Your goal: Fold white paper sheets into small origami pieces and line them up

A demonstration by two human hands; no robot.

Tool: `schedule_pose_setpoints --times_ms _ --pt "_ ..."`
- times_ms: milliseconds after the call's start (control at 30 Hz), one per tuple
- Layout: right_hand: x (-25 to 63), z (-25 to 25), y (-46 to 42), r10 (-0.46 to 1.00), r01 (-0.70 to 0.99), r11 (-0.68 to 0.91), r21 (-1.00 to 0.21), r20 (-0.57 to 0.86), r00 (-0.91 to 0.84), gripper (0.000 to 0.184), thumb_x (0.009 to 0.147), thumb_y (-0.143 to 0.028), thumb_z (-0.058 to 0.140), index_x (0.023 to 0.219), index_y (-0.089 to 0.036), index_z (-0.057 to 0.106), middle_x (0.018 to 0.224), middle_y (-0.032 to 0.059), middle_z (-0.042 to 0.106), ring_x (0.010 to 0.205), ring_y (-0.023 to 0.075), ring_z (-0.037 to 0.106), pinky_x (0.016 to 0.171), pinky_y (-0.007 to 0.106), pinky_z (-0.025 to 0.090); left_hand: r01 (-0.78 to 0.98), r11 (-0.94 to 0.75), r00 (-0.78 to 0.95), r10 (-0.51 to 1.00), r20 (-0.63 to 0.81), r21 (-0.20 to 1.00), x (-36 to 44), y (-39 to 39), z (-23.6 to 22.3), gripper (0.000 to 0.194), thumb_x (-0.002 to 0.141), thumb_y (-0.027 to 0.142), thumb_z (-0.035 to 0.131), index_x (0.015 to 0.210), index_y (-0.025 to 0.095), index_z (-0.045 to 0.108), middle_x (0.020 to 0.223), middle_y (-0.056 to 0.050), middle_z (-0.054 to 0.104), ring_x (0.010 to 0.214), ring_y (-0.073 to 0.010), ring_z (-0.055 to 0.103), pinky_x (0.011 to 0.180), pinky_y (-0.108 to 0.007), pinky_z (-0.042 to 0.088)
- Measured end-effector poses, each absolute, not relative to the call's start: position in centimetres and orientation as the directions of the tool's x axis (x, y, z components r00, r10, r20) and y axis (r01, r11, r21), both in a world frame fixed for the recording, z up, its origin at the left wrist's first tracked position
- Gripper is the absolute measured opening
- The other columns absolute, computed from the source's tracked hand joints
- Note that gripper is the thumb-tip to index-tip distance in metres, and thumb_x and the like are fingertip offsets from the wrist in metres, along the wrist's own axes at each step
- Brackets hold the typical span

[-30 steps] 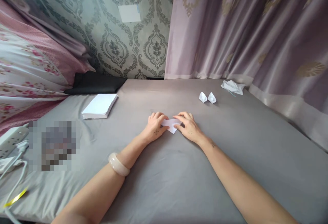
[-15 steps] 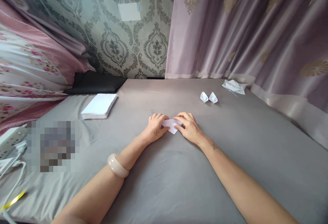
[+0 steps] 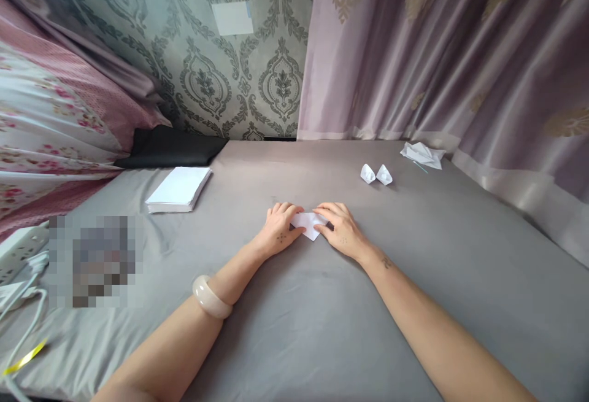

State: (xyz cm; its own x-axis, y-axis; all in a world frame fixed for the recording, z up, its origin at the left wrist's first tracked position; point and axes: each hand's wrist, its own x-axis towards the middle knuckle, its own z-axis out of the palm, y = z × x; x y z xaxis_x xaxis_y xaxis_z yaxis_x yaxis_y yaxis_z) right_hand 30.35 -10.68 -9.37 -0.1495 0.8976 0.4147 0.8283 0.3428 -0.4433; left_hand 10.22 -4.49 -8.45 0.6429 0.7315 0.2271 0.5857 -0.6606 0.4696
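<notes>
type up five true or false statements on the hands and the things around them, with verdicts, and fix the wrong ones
1. The left hand and right hand both hold the folded white paper. True.
2. The pale bangle is worn on the right arm. False: it is on the left arm.
3. Two small folded paper shapes sit side by side beyond the right hand. True.
4. The stack of white paper lies right of the hands. False: it lies to their left.
5. A yellow strip lies at the near left. True.

I wear a thick, glossy, cream-coloured round bangle [image 3: 211,298] on my left forearm [image 3: 172,340]; small dark markings [image 3: 281,238] dot my left hand [image 3: 278,228], right hand [image 3: 341,229] and right wrist [image 3: 381,259].
</notes>
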Motion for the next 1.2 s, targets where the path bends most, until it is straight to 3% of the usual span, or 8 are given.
schedule_pose_setpoints --times_ms 733,1000,1200 --pt "30.2 -8.8 -10.9 0.918 0.820 0.328 -0.469 0.363 -0.159 0.029 0.087 -0.024 0.057 0.116 -0.027 0.061 0.109 0.0056 0.059 0.105 0.0238 0.048 0.095 0.041 0.042 0.629 -0.623 0.598 0.770 0.223 0.465 10.2 -4.5 -8.3 0.029 0.078 0.033 0.067 0.103 0.022 0.057 0.105 -0.006 0.058 0.099 -0.0254 0.048 0.085 -0.040 0.037" --pt "30.4 -8.5 -10.5 0.941 0.819 0.305 -0.487 0.288 -0.179 0.032 0.088 -0.026 0.055 0.119 -0.027 0.059 0.117 0.0056 0.056 0.110 0.0235 0.046 0.099 0.041 0.040 0.631 -0.580 0.582 0.793 0.180 0.516 10.3 -4.6 -7.6 0.033 0.076 0.033 0.069 0.105 0.023 0.057 0.114 -0.007 0.054 0.104 -0.0261 0.045 0.089 -0.040 0.036" --pt "30.6 -8.4 -10.1 0.941 0.817 0.324 -0.478 0.251 -0.226 0.037 0.088 -0.026 0.053 0.125 -0.027 0.055 0.125 0.0052 0.056 0.118 0.0244 0.044 0.103 0.045 0.036 0.623 -0.592 0.617 0.774 0.143 0.512 10.2 -4.5 -7.8 0.032 0.080 0.035 0.065 0.109 0.024 0.056 0.110 -0.005 0.060 0.103 -0.0260 0.046 0.087 -0.040 0.035"
